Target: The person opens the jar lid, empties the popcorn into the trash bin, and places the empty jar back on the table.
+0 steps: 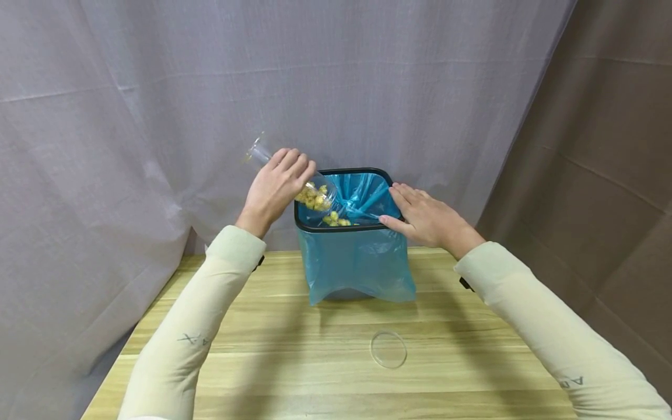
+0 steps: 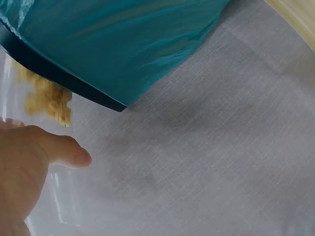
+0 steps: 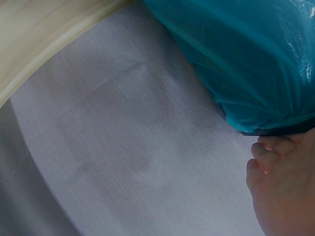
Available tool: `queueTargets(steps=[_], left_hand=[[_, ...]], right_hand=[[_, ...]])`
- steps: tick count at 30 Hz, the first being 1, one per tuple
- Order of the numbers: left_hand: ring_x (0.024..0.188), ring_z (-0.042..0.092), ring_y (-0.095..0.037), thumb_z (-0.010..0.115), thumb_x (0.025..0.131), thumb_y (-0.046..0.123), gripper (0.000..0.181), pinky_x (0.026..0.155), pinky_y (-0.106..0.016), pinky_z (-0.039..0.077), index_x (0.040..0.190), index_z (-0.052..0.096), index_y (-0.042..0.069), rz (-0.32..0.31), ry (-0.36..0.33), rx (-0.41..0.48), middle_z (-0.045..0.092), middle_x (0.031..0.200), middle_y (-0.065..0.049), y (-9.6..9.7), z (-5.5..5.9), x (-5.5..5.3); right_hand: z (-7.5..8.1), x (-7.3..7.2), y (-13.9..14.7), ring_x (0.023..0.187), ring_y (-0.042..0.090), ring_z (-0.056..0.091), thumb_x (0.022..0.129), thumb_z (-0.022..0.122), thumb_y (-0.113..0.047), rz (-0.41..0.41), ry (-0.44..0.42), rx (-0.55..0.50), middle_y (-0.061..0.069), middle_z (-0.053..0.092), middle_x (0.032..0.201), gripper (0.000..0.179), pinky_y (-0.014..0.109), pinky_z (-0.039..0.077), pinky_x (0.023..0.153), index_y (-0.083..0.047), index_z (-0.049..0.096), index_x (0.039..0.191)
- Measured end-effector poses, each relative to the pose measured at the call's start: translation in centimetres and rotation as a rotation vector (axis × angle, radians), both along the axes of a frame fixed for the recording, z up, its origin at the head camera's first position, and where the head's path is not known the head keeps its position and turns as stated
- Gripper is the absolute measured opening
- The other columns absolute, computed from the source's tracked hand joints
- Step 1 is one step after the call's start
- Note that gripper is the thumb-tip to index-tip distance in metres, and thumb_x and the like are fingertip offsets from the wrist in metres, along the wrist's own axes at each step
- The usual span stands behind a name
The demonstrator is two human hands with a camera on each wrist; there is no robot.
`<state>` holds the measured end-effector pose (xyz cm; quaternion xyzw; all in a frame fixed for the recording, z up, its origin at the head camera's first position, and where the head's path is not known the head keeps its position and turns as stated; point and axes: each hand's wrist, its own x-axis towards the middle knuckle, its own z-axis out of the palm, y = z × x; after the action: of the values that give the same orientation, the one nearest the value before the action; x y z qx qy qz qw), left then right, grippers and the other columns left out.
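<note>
My left hand (image 1: 280,186) grips a clear plastic jar (image 1: 259,153), its mouth tipped down over the left side of a trash bin. Yellow popcorn-like pieces (image 1: 314,198) sit in the jar's lower end, and several lie inside the bin. The bin has a black rim (image 1: 346,229) and a blue bag (image 1: 357,262) that hangs over its outside. My right hand (image 1: 427,219) rests on the bin's right rim, fingers fairly straight and thumb at the front corner. In the left wrist view, the thumb (image 2: 69,150) lies along the jar; its other fingers are mostly hidden.
A clear round lid (image 1: 388,350) lies on the wooden table (image 1: 252,344) in front of the bin. Grey curtain (image 1: 336,87) hangs close behind the bin, and a darker curtain (image 1: 593,192) hangs on the right.
</note>
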<state>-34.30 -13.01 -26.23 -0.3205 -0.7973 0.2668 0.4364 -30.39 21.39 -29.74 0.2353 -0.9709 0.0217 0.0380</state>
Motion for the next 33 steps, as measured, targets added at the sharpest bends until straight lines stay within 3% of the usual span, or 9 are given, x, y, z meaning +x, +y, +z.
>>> queueTargets(steps=[15, 24, 30, 33], left_hand=[[0.124, 0.059, -0.028, 0.073, 0.087, -0.007, 0.052, 0.116, -0.038, 0.045, 0.135, 0.059, 0.009, -0.041, 0.036, 0.009, 0.066, 0.129, -0.010, 0.31, 0.24, -0.12], [0.127, 0.058, -0.031, 0.078, 0.086, -0.006, 0.056, 0.117, -0.040, 0.045, 0.137, 0.058, 0.008, -0.022, -0.035, 0.063, 0.065, 0.132, -0.011, 0.36, 0.35, 0.17], [0.127, 0.059, -0.030, 0.082, 0.084, -0.002, 0.060, 0.117, -0.040, 0.046, 0.138, 0.059, 0.009, 0.005, -0.038, 0.028, 0.065, 0.133, -0.010, 0.55, -0.04, 0.46], [0.126, 0.059, -0.031, 0.079, 0.086, -0.005, 0.056, 0.117, -0.041, 0.046, 0.137, 0.059, 0.009, -0.002, -0.081, 0.080, 0.065, 0.132, -0.011, 0.67, -0.16, 0.56]], right_hand=[[-0.03, -0.15, 0.15, 0.165, 0.040, 0.011, 0.108, 0.030, -0.067, 0.002, -0.008, -0.004, 0.021, 0.011, 0.177, 0.092, 0.058, 0.015, 0.134, -0.001, 0.010, 0.168], [0.00, -0.14, 0.14, 0.165, 0.040, 0.011, 0.108, 0.031, -0.066, -0.001, -0.006, -0.012, 0.020, 0.010, 0.177, 0.091, 0.057, 0.014, 0.134, -0.001, 0.010, 0.168], [0.08, -0.11, 0.23, 0.165, 0.040, 0.011, 0.108, 0.031, -0.067, 0.001, -0.005, -0.012, 0.021, 0.010, 0.177, 0.092, 0.058, 0.015, 0.134, -0.001, 0.010, 0.168], [0.10, -0.10, 0.26, 0.165, 0.041, 0.011, 0.108, 0.031, -0.067, 0.002, -0.004, -0.015, 0.021, 0.010, 0.177, 0.092, 0.058, 0.015, 0.133, 0.000, 0.011, 0.168]])
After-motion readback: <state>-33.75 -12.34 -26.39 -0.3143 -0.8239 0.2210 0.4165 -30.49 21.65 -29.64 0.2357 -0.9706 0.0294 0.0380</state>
